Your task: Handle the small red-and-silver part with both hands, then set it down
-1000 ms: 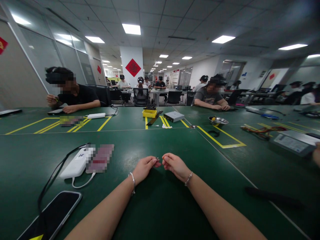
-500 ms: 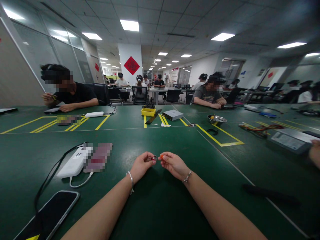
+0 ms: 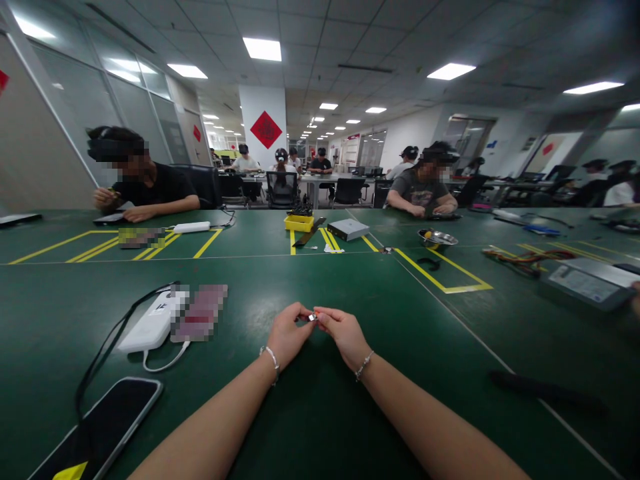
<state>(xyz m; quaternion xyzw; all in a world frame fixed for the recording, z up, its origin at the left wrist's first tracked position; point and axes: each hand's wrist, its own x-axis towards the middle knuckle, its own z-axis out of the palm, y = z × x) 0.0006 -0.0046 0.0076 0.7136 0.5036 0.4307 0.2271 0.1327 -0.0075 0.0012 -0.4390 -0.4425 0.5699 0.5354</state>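
Just above the green table [image 3: 240,400], my left hand [image 3: 290,333] pinches a small shiny metal piece [image 3: 313,317] between thumb and fingers. Its exact kind is too small to make out. My right hand [image 3: 345,333] is closed on a tiny orange piece [image 3: 316,312], mostly covered by the fingertips. The two pieces meet, or nearly so, where the fingertips come together; whether they are joined I cannot tell. Bracelets circle both wrists.
On the left lie a white power bank [image 3: 155,323] with cables, and a phone [image 3: 107,427]. Farther off stand a yellow bin [image 3: 299,223], a grey metal box [image 3: 349,229] and a steel bowl [image 3: 445,237]. At right is a power supply unit [image 3: 590,283]. Two people sit across the table.
My hands have come together, closing the gap between them. The metal piece and the orange piece are now at the same spot. The view has shifted slightly.
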